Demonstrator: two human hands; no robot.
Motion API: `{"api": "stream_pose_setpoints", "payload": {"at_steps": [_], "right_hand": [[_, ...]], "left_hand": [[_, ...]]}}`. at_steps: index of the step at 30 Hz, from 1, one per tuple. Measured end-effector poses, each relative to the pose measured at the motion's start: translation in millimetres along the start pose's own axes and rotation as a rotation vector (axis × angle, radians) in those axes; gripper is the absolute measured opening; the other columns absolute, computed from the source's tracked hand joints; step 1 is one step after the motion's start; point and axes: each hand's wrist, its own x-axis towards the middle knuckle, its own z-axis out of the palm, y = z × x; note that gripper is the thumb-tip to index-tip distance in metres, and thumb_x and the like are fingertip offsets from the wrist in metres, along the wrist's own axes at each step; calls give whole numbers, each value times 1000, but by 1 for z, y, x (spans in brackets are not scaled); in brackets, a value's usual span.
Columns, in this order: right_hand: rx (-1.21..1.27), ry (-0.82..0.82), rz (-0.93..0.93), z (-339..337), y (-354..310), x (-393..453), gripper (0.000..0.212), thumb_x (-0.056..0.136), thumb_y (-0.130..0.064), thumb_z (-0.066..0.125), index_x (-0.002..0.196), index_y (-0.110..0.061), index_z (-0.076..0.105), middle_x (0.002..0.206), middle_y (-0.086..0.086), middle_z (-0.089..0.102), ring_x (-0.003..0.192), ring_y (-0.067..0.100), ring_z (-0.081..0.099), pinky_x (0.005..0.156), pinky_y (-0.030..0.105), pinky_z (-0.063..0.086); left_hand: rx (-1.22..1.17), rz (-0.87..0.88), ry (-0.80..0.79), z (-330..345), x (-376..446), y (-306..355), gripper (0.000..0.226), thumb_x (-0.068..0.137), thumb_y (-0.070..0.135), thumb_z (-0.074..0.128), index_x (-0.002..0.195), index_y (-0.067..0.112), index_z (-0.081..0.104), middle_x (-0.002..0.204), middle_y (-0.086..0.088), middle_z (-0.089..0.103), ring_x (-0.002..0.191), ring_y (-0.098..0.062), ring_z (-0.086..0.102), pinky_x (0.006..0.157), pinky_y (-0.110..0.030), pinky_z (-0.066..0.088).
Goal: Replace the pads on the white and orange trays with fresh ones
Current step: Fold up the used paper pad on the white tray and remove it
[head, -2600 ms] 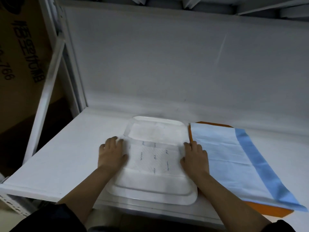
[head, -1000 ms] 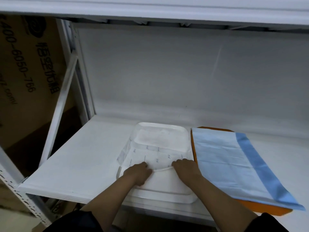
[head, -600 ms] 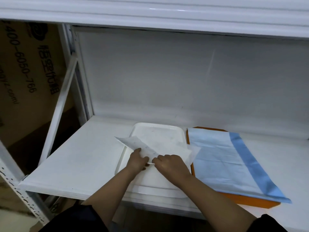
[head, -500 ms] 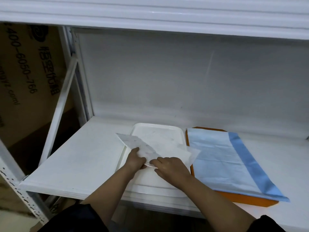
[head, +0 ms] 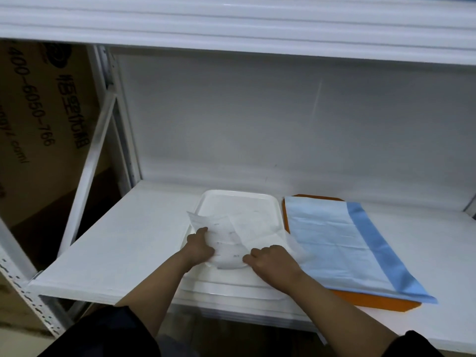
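Observation:
A white tray point(head: 238, 202) lies on the white shelf point(head: 123, 240), its far half bare. Over its near half a thin white pad point(head: 231, 235) is bunched and folded, with one corner sticking up at the left. My left hand point(head: 199, 246) grips the pad's left part. My right hand point(head: 273, 261) grips its near right edge, fingers curled. To the right sits an orange tray point(head: 373, 302) covered by a light blue pad point(head: 332, 243) with a darker blue band along its right side.
An upper shelf point(head: 231, 21) overhangs the space. The white back wall point(head: 283, 124) closes the rear. A slanted white rack strut point(head: 90, 166) and a brown cardboard box point(head: 33, 124) stand at the left.
Both hands went from pressing the flat pad's sides to gathering it at the tray's near edge and lifting it. The pad now lies folded and crumpled between them, the tray's far half uncovered.

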Motion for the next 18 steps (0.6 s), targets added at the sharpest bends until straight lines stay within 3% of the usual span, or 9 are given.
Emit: {"api": "stream_pose_setpoints", "payload": {"at_steps": [4, 8, 11, 14, 16, 18], "right_hand": [[-47, 1, -56, -8, -24, 6, 37, 31, -14, 87, 54, -23, 60, 51, -5, 49, 33, 11, 42, 44, 19, 13], [12, -58, -6, -3, -46, 15, 39, 24, -18, 88, 43, -23, 55, 45, -7, 48, 29, 10, 41, 43, 16, 11], [73, -85, 35, -2, -61, 19, 42, 18, -17, 88, 39, -21, 52, 44, -6, 46, 26, 11, 38, 45, 16, -4], [95, -125, 30, -1, -76, 23, 43, 15, -16, 86, 40, -22, 51, 48, -6, 47, 27, 11, 38, 50, 19, -10], [124, -135, 13, 5, -82, 27, 41, 20, -21, 88, 44, -23, 54, 53, -6, 49, 33, 10, 42, 44, 18, -4], [154, -86, -20, 5, -82, 27, 32, 43, -39, 89, 58, -24, 65, 64, -4, 57, 48, 12, 53, 39, 18, 19]], "left_hand": [[40, -33, -67, -5, 2, -4, 79, 82, 12, 63, 149, 17, 21, 151, -14, 23, 134, -29, 36, 107, -39, 39], [259, -23, -69, -5, -3, -9, 63, 87, 12, 56, 144, 21, 31, 154, -11, 2, 137, -24, 32, 103, -26, 34], [394, 19, -83, -5, -9, -13, 59, 92, 7, 46, 147, 19, 27, 156, -9, -16, 139, -21, 31, 103, -23, 33], [562, 60, -63, -7, -13, -22, 60, 96, 7, 38, 151, 18, 18, 157, -8, -18, 145, -21, 18, 113, -29, 27], [649, 67, -57, -7, -16, -29, 57, 98, 10, 34, 151, 18, 16, 159, -5, -13, 147, -21, 5, 117, -34, 20], [723, 75, -66, -6, -19, -33, 56, 99, 13, 32, 152, 20, 13, 159, -3, -11, 147, -21, -4, 118, -37, 15]]}}
